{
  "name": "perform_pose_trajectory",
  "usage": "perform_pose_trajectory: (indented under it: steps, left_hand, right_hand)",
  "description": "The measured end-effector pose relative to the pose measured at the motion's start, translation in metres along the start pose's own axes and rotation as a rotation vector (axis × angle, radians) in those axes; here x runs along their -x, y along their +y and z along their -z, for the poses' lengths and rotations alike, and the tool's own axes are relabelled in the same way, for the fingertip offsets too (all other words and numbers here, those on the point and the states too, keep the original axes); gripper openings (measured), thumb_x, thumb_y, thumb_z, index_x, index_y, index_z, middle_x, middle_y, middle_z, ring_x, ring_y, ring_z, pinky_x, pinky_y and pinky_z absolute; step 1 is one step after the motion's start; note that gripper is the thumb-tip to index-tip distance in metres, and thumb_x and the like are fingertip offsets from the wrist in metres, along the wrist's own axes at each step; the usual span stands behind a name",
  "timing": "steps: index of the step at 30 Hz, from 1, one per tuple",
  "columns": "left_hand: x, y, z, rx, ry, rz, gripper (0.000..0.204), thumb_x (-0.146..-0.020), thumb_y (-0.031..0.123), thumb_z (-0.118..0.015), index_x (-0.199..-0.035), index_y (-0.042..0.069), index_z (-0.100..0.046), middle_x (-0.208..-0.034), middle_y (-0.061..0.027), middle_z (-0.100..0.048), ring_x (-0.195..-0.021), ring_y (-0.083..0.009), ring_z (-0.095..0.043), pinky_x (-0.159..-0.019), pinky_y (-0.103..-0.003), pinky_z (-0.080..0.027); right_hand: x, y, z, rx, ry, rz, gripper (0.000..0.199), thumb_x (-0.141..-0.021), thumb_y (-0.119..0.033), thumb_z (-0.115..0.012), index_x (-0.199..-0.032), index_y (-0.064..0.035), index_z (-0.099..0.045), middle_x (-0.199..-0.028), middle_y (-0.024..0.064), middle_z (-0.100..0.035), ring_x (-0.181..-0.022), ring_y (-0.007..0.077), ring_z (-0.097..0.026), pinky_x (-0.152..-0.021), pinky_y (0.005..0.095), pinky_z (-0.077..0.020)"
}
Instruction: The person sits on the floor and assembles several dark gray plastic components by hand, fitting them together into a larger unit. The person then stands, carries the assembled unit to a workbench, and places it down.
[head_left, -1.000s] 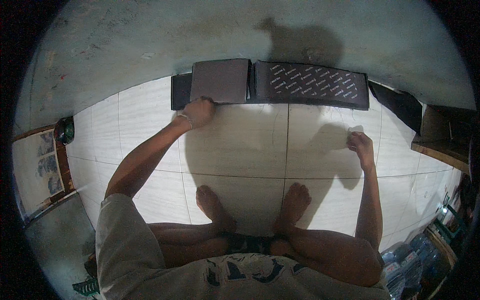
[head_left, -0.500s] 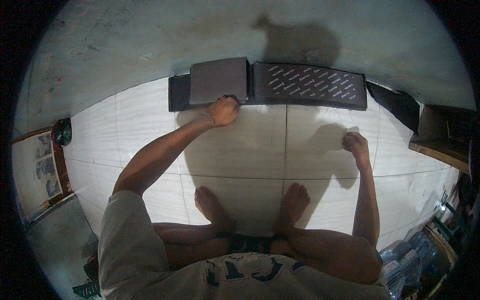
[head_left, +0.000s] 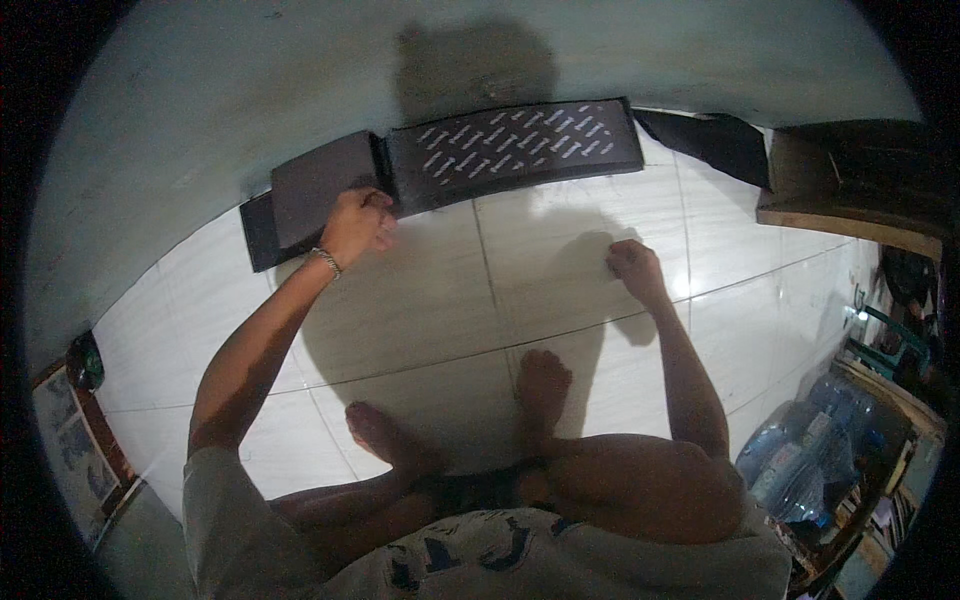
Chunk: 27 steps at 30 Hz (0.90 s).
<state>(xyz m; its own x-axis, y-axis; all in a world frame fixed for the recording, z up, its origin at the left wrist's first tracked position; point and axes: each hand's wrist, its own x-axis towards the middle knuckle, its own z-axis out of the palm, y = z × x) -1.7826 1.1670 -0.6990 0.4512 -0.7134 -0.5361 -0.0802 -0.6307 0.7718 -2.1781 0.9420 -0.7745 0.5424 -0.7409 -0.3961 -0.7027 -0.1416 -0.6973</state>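
My left hand (head_left: 358,228), with a bracelet at the wrist, is at the near right corner of a plain grey-brown panel (head_left: 322,190). Its fingers are curled together and slightly blurred; whatever they may hold is hidden. The panel lies over a longer black strip (head_left: 259,232), which shows at its left end. Just right of it is a long dark panel (head_left: 515,148) with rows of pale slanted print. My right hand (head_left: 634,268) hovers over the tiles, apart from the panels. Its fingers are closed, and I cannot make out anything in them.
A grey-green wall (head_left: 240,110) rises behind the panels. Black sheet material (head_left: 712,145) lies to their right, beside a wooden shelf (head_left: 850,220). Clear plastic bottles (head_left: 800,455) are piled at the lower right. My bare feet (head_left: 545,390) rest on the white tiled floor (head_left: 420,310).
The view has swung right, so everything sits further left and tilted. My left hand has moved off the panel's near edge toward its right corner. A whitish piece seen at my right fingers is no longer discernible.
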Motion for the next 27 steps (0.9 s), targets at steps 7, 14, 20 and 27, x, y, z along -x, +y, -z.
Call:
perform_pose_trajectory:
  steps: [7,14,20,27]
  left_hand:
    - [0.02,0.025,-0.003,0.014,-0.187,-0.163,0.02,-0.092,0.015,-0.046,-0.103,0.001,-0.057,-0.077,-0.0075,-0.061,-0.064,-0.0094,-0.058,-0.055,-0.024,-0.049]
    - [0.005,-0.005,0.05,-0.663,0.545,-0.572,0.026,-0.093,0.019,-0.046,-0.112,0.004,-0.052,-0.106,-0.0133,-0.057,-0.099,-0.0257,-0.056,-0.085,-0.036,-0.045]
    - [-0.016,-0.044,0.056,-0.988,0.475,-0.486,0.031,-0.092,0.018,-0.045,-0.118,0.001,-0.046,-0.116,-0.0185,-0.051,-0.109,-0.0361,-0.048,-0.095,-0.04,-0.037]
    - [-0.001,0.016,0.044,-0.586,0.358,-0.53,0.035,-0.094,0.023,-0.046,-0.116,-0.003,-0.05,-0.113,-0.0175,-0.058,-0.102,-0.0291,-0.056,-0.091,-0.038,-0.041]
  right_hand:
    - [0.073,0.026,0.004,0.184,0.341,0.131,0.021,-0.085,-0.012,-0.055,-0.099,0.003,-0.057,-0.09,0.0157,-0.064,-0.082,0.0243,-0.062,-0.072,0.0332,-0.0481]
    - [0.29,0.099,-0.035,0.22,0.325,-0.493,0.071,-0.07,-0.037,-0.072,-0.124,-0.0015,-0.042,-0.114,0.0241,-0.045,-0.109,0.0377,-0.039,-0.093,0.0472,-0.0343]
    - [0.282,0.139,-0.184,0.137,0.034,-0.591,0.084,-0.07,-0.048,-0.068,-0.13,-0.0009,-0.033,-0.122,0.0331,-0.028,-0.113,0.0507,-0.024,-0.095,0.0558,-0.028]
    - [0.324,0.135,-0.114,0.52,-0.086,-0.783,0.1,-0.069,-0.061,-0.063,-0.138,-0.0001,-0.022,-0.132,0.0437,-0.009,-0.118,0.0659,-0.007,-0.097,0.0658,-0.0207]
